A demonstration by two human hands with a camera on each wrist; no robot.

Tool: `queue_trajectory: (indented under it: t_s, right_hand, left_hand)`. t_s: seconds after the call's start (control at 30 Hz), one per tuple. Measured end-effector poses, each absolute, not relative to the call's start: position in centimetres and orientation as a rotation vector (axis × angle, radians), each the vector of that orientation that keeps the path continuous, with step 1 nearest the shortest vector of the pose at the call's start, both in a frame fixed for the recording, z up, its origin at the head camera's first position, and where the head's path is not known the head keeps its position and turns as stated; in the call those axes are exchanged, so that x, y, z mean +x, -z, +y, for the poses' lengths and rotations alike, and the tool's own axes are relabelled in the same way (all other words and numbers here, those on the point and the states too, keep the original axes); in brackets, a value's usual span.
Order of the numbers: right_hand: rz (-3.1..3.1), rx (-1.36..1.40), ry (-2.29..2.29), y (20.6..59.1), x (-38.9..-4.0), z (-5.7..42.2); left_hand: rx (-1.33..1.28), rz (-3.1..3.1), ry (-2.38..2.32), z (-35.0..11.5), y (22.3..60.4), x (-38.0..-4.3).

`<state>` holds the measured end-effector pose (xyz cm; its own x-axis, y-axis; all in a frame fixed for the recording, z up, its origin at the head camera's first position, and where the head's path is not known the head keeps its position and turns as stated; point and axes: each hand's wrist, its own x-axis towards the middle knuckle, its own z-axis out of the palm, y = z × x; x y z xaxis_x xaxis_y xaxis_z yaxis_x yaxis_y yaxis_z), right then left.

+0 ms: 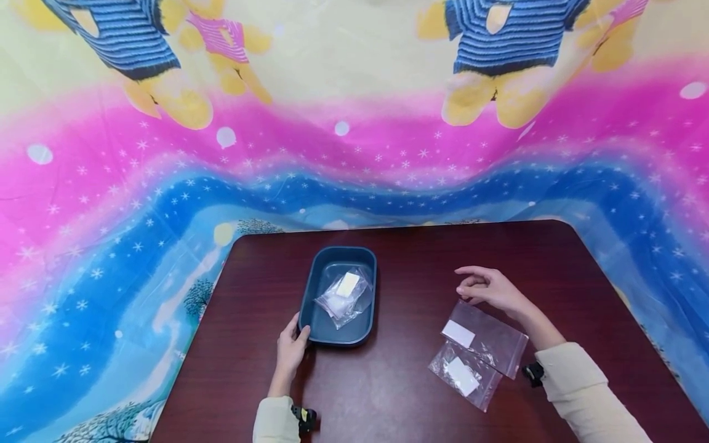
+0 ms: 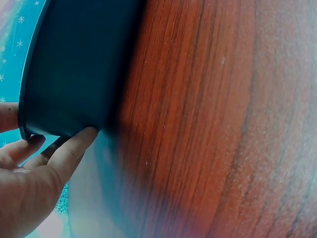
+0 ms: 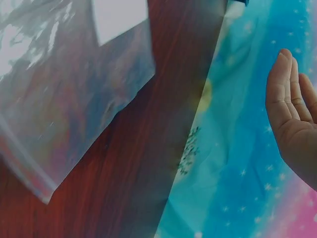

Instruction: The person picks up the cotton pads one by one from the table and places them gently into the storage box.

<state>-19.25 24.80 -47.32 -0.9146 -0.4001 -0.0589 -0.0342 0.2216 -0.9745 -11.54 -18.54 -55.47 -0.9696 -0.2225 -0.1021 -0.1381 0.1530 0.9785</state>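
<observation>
Tray (image 1: 339, 335) Gripped at One Corner, Clear Bags (image 1: 495, 335) Beside the Other Hand

My left hand (image 1: 290, 352) grips the near left corner of the tray, on the left half of the dark wood table (image 1: 399, 394). The thumb lies at the near edge, the other fingers along the left side, and the left wrist view shows them against the outer wall. I judge that a corner hold steadies the tray and leaves its open top unblocked. Inside, toward the right wall, lies more clear plastic (image 1: 343, 298) with a white label up; it is too bunched for me to count the pieces. The raised walls probably serve to keep such slippery stuff from sliding off.

To the right, two bags overlap flat on the table, the farther one just beside my right hand (image 1: 493, 290). Its fingers are loosely bent, near one another, and pinch nothing that shows; whether a fingertip brushes the plastic, I cannot tell. Lying spread out, label up, the pair seems set for easy picking and telling apart.

Each bag carries a white label, one on the farther (image 1: 458, 334) and one on the nearer (image 1: 462, 376). No print can be read on either, and no brand shows on the tray. The cloth (image 1: 343, 160) behind bears snowflakes and cartoon figures, with no lettering that I can make out.
</observation>
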Motion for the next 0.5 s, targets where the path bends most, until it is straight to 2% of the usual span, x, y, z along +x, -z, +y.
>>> queue_trajectory:
  t_s: [0.5]
  right_hand:
    - [2.321,-0.329,1.621,49.8,-18.9,28.5]
  left_hand:
    - [0.360,-2.325,2.000,-18.6,55.5,-11.6]
